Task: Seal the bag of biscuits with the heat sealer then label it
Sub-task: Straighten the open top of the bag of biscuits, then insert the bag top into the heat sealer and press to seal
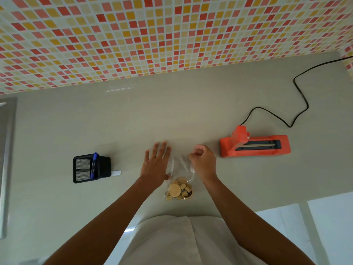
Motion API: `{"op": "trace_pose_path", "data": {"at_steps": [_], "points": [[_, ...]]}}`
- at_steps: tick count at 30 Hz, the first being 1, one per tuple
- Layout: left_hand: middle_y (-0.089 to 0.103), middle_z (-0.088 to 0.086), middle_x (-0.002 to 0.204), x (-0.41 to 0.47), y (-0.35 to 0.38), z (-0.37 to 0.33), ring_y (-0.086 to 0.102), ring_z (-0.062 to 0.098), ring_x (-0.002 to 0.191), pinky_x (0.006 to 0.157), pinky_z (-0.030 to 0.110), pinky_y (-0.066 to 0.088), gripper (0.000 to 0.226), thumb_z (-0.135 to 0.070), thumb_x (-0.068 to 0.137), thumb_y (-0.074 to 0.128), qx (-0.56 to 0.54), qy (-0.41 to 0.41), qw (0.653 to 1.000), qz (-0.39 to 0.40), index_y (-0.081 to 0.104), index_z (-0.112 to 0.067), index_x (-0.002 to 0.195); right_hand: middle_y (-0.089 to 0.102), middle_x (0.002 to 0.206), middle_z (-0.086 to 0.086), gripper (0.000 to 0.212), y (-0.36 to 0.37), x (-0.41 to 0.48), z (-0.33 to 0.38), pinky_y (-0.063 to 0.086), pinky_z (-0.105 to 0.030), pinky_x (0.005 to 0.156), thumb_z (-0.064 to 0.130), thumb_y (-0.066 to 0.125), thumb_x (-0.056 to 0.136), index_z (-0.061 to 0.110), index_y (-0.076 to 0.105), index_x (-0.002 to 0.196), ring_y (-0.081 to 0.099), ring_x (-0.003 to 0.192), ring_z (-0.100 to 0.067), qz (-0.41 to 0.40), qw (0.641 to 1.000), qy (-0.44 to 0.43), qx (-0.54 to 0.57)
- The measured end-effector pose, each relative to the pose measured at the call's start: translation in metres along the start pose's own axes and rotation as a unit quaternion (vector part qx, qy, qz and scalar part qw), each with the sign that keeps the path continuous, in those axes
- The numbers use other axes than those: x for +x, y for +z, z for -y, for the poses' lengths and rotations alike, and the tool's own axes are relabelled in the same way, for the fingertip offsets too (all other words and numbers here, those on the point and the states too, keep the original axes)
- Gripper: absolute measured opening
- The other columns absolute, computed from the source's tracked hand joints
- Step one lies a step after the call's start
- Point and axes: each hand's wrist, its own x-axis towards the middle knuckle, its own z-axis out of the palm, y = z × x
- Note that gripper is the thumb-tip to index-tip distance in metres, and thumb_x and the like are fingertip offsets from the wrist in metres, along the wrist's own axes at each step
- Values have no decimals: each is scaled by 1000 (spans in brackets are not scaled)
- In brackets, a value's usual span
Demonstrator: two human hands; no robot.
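Note:
A clear plastic bag (pixel 180 167) lies on the grey counter in front of me, with biscuits (pixel 179 189) gathered at its near end. My left hand (pixel 155 165) lies flat with straight fingers on the bag's left side. My right hand (pixel 203 162) has curled fingers and pinches the bag's right edge near its far, empty end. The orange heat sealer (pixel 255 145) stands to the right of my right hand, its sealing bar exposed. A white label strip (pixel 116 173) lies beside a black mesh holder (pixel 91 168) that holds a blue marker (pixel 94 165).
The sealer's black cord (pixel 299 96) loops across the counter toward the back right. A tiled wall runs behind the counter (pixel 133 115). A metal edge (pixel 5 150) shows at far left. The counter's front edge drops off at right.

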Motion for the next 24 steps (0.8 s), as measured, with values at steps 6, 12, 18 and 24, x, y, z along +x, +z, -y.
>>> {"op": "trace_pose_path", "data": {"at_steps": [6, 12, 18, 24], "points": [[-15, 9, 162, 0, -1, 0, -11, 34, 149, 120, 53, 8, 111, -55, 81, 67, -8, 3, 1000, -6, -5, -14, 155, 66, 75, 4, 21, 11, 16, 8, 43, -14, 64, 17, 80, 76, 10, 70, 93, 60, 68, -7, 44, 998, -12, -53], [-11, 11, 163, 1, 1, 1, -8, 32, 150, 121, 52, 12, 117, -56, 76, 71, -30, 5, 999, -27, -3, -11, 154, 70, 78, 11, 6, 19, 18, 12, 44, -4, 69, 12, 74, 84, 11, 77, 89, 63, 69, 9, 38, 995, -87, -27], [26, 5, 159, -1, -4, 16, 27, 20, 144, 116, 36, 30, 130, -45, 58, 90, -407, -69, 901, -132, 9, -11, 154, 76, 81, -2, 5, 12, -1, 15, 58, -24, 77, 12, 74, 86, 9, 76, 89, 72, 78, -12, 78, 990, -87, 85], [73, -8, 109, -3, -27, 20, 66, 3, 104, 97, 33, 49, 34, -12, 80, 78, -667, -53, 738, -92, 70, -18, 113, 76, 81, -7, 4, -9, -17, 27, 55, -21, 77, 6, 74, 86, 3, 75, 89, 70, 76, -10, 136, 973, -94, 160]]}}
